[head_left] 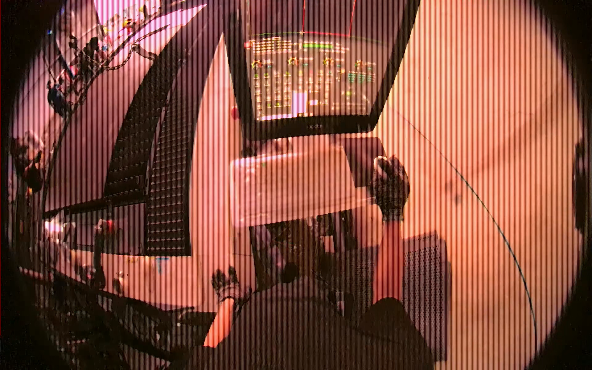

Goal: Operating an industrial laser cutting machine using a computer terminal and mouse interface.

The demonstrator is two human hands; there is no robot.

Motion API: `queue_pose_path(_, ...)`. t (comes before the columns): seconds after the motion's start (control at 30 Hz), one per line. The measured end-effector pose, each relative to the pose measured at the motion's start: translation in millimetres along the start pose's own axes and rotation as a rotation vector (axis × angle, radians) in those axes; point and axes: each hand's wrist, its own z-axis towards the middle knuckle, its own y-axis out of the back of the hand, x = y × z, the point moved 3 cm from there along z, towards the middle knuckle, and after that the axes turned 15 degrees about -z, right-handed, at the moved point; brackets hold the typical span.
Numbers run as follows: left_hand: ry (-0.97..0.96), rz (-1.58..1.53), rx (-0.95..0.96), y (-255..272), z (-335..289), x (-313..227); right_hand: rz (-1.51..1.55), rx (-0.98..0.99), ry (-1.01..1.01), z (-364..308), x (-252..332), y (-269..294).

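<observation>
My right hand (390, 188), in a dark glove, is curled over a pale computer mouse (381, 165). The mouse sits by a dark mouse pad (361, 154) at the right end of a keyboard (293, 188), which looks covered by a cloudy sheet. Above these stands a large monitor (311, 77) with a dark screen of small icons, green bars and red lines. My left hand (229, 285), gloved too, lies with fingers apart on the edge of a pale machine frame (213, 203), holding nothing.
Left of me, a long machine bed (169, 154) carries dark slatted and perforated panels. A chain (123, 60) hangs farther back, near other people (58, 95). Perforated metal sheets (419, 277) are stacked by my right arm. A thin dark line (487, 197) curves across the pale floor.
</observation>
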Motion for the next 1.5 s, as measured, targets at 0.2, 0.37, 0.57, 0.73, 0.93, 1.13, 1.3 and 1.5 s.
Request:
queue_pose_path(0.2, -0.020, 0.026, -0.022, -3, 5, 2, -0.029, -0.004, 0.002, 1, 2, 2)
queue_pose_path(0.37, -0.011, 0.046, -0.028, -2, 6, 1, -0.011, -0.021, 0.003, 2, 3, 3)
queue_pose_path(0.57, -0.042, 0.010, -0.068, -7, 6, 6, -0.034, -0.014, 0.015, -2, -4, -1)
queue_pose_path(0.73, -0.081, -0.121, -0.086, -24, 28, 25, 0.055, -0.007, 0.150, 4, 0, 1)
queue_pose_path(0.93, -0.103, -0.113, -0.087, -45, 48, 44, 0.214, 0.117, 0.014, -2, -1, 0)
queue_pose_path(1.13, -0.220, -0.072, -0.243, -54, 48, 54, 0.022, 0.057, 0.128, 5, 3, 2)
queue_pose_path(1.3, -0.117, -0.113, -0.289, -82, 94, 81, 0.133, 0.067, 0.079, 6, 6, 6)
queue_pose_path(1.5, -0.089, -0.116, -0.240, -82, 95, 82, 0.184, 0.079, 0.057, 5, 2, 2)
